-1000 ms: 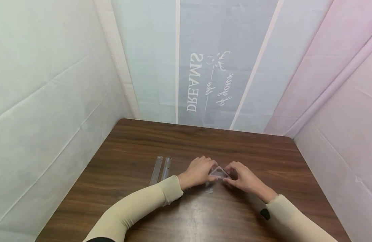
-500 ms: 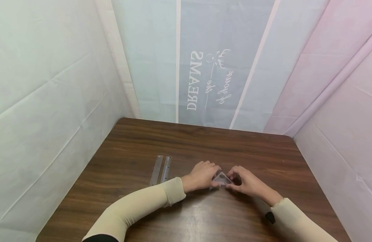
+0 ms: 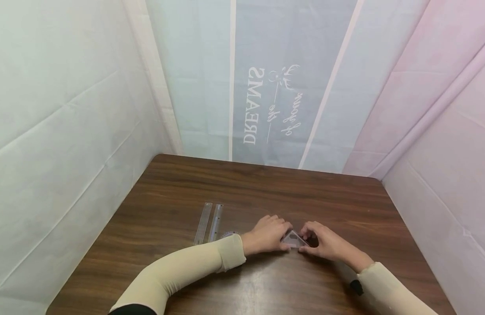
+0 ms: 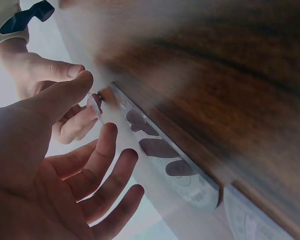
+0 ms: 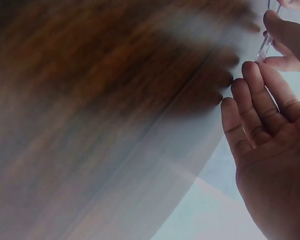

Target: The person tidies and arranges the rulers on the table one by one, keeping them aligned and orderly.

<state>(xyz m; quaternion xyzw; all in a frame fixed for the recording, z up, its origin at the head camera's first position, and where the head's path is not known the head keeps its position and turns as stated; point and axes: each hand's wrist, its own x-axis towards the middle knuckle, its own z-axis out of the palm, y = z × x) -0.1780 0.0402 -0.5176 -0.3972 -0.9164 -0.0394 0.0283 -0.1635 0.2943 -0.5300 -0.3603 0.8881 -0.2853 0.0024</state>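
Observation:
Both hands hold a small clear set square (image 3: 293, 239) over the right middle part of the table. My left hand (image 3: 267, 235) pinches its left corner. On the other side, my right hand (image 3: 328, 245) pinches the right corner between thumb and fingertips. In the left wrist view the set square (image 4: 96, 107) appears nearly edge-on between the hands. Below the left fingers there, a clear flat piece (image 4: 190, 187) lies on the wood, mirroring the fingers; its kind is hard to tell. The right wrist view catches only a sliver of the set square (image 5: 263, 49).
Two clear rulers (image 3: 203, 223) (image 3: 216, 223) lie side by side left of the hands. A clear protractor (image 3: 229, 234) shows partly behind the left sleeve. The brown wooden table (image 3: 266, 188) ends at cloth hangings on the left, back and right.
Both hands have shifted right and toward the near edge with the set square between them. The protractor has come into sight behind the left sleeve; the rulers have stayed put.

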